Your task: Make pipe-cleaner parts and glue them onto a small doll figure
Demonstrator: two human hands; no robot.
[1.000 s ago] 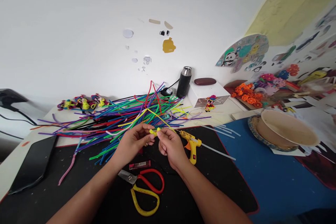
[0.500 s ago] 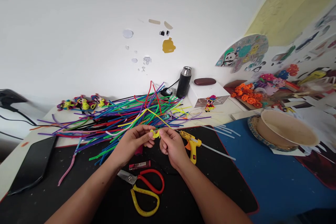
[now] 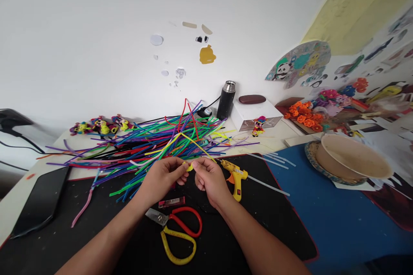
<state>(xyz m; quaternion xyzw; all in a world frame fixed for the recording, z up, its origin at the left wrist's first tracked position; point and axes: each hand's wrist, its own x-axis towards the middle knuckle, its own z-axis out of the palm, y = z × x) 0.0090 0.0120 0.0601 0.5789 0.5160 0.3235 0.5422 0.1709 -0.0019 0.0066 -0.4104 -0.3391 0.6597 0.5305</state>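
Between the fingertips of my left hand and my right hand is a small bent piece of yellow pipe cleaner. Both hands pinch it, and the fingers cover most of it. Below them, scissors with one red and one yellow handle lie on the black mat. A small red case with a label sits just above the scissors. Right of my right hand is a yellow glue gun with a clear glue stick in its back end.
A heap of coloured pipe cleaners spreads behind my hands. Further back stand a black flask and a white box. A small figure stands before the box. A phone lies left, a bowl right.
My fingertips have closed in around the yellow pipe cleaner piece, so less of it shows. My right hand has shifted slightly left. The things on the table have not moved.
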